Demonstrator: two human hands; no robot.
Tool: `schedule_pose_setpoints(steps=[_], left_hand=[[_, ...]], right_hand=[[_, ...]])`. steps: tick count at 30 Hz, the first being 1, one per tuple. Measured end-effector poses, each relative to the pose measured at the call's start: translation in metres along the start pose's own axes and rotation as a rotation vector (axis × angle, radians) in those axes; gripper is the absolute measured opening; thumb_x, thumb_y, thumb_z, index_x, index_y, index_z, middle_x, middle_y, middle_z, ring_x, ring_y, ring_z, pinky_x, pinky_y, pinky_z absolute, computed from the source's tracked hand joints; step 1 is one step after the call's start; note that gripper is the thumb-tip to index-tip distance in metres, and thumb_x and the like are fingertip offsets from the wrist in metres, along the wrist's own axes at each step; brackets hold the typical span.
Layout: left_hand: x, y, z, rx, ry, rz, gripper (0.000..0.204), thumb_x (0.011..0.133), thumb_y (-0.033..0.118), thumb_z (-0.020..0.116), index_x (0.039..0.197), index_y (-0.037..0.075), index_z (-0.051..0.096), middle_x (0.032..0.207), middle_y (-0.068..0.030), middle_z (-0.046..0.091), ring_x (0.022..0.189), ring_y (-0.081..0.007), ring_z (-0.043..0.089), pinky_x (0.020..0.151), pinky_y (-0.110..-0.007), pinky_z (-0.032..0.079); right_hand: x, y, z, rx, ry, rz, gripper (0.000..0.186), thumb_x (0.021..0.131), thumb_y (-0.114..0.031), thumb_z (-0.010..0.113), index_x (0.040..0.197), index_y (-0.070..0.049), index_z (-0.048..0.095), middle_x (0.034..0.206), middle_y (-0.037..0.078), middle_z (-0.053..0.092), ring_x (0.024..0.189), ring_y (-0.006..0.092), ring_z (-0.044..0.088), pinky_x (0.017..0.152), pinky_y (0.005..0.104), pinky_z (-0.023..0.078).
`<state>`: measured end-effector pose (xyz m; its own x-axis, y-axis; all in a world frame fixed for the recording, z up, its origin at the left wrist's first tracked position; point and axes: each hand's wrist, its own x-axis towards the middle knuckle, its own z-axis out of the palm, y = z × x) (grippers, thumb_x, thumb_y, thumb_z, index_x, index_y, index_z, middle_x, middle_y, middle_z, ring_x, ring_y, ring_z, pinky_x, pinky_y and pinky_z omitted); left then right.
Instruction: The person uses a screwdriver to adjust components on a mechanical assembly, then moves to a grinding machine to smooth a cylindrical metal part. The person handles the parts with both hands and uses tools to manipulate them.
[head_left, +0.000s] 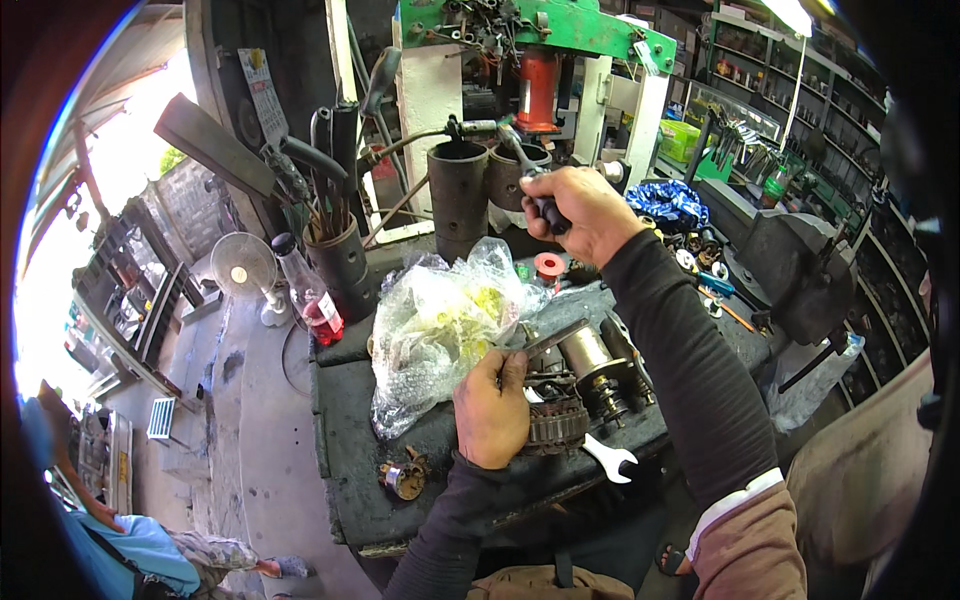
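My right hand (585, 215) is raised above the bench and closed round the dark grip of a hammer (517, 152). Its metal shaft points up and away, and its head is hard to make out against the clutter behind. Lower down, my left hand (490, 410) pinches a flat metal bar (556, 340), which slants up to the right over greasy machine parts. These include a pale metal cylinder (592, 350) and a dark ribbed round part (557, 425) just right of my left hand. An open-ended wrench (608, 458) lies at the bench's near edge.
Left of my hands sits a crumpled clear plastic bag (430, 340). Two upright metal cylinders (458, 200) stand behind it, near a green press frame (590, 35). A bottle of red drink (318, 305) and a pot of tools (340, 265) line the left side. Someone in blue (150, 550) is at lower left.
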<state>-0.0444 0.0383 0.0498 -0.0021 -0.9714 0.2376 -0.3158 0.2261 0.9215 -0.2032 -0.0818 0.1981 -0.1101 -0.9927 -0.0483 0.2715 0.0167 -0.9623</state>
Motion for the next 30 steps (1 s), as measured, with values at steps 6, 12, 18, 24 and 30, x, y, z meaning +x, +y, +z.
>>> schedule_pose_setpoints(steps=[6,12,18,24,30], left_hand=[[-0.001,-0.001,-0.003,-0.023,0.022,0.019,0.031,0.103,0.027,0.062,0.100,-0.003,0.070,0.078,-0.0185,0.066,0.073,-0.0257,0.062,0.073,-0.039,0.050],[0.001,0.004,0.004,-0.048,-0.025,0.000,0.028,0.102,0.024,0.063,0.101,-0.003,0.069,0.085,-0.0249,0.069,0.080,-0.0419,0.069,0.074,-0.043,0.052],[0.000,-0.009,0.001,-0.110,0.001,0.044,0.025,0.103,0.021,0.065,0.097,-0.004,0.068,0.079,-0.0204,0.067,0.069,-0.0282,0.062,0.070,-0.039,0.050],[0.001,0.001,0.004,-0.086,-0.011,0.033,0.025,0.104,0.020,0.062,0.098,-0.004,0.068,0.077,-0.0192,0.066,0.068,-0.0250,0.059,0.069,-0.038,0.049],[-0.001,0.001,0.000,-0.087,-0.022,0.002,0.028,0.105,0.023,0.062,0.098,-0.004,0.068,0.078,-0.0159,0.068,0.070,-0.0199,0.060,0.071,-0.036,0.050]], right_hand=[[-0.003,0.004,0.003,-0.067,-0.072,-0.029,0.025,0.104,-0.020,0.065,0.105,0.004,0.060,0.089,0.013,0.067,0.075,0.0217,0.069,0.063,0.0347,0.063],[-0.052,0.018,-0.062,-0.725,0.199,-0.542,0.045,0.101,-0.031,0.068,0.128,0.004,0.059,0.101,0.009,0.070,0.083,0.0126,0.066,0.072,0.0272,0.055],[-0.195,0.096,-0.070,-0.478,0.116,-0.326,0.060,0.089,-0.001,0.073,0.143,0.003,0.048,0.114,0.010,0.063,0.095,0.0117,0.065,0.085,0.0270,0.054],[-0.229,0.144,-0.075,-0.780,0.141,-0.369,0.072,0.077,-0.010,0.086,0.140,0.002,0.052,0.118,0.016,0.066,0.096,0.0222,0.067,0.087,0.0337,0.056],[-0.227,0.149,-0.060,-0.940,0.161,-0.408,0.071,0.074,-0.010,0.085,0.136,0.002,0.054,0.123,0.020,0.064,0.101,0.0305,0.068,0.087,0.0374,0.056]])
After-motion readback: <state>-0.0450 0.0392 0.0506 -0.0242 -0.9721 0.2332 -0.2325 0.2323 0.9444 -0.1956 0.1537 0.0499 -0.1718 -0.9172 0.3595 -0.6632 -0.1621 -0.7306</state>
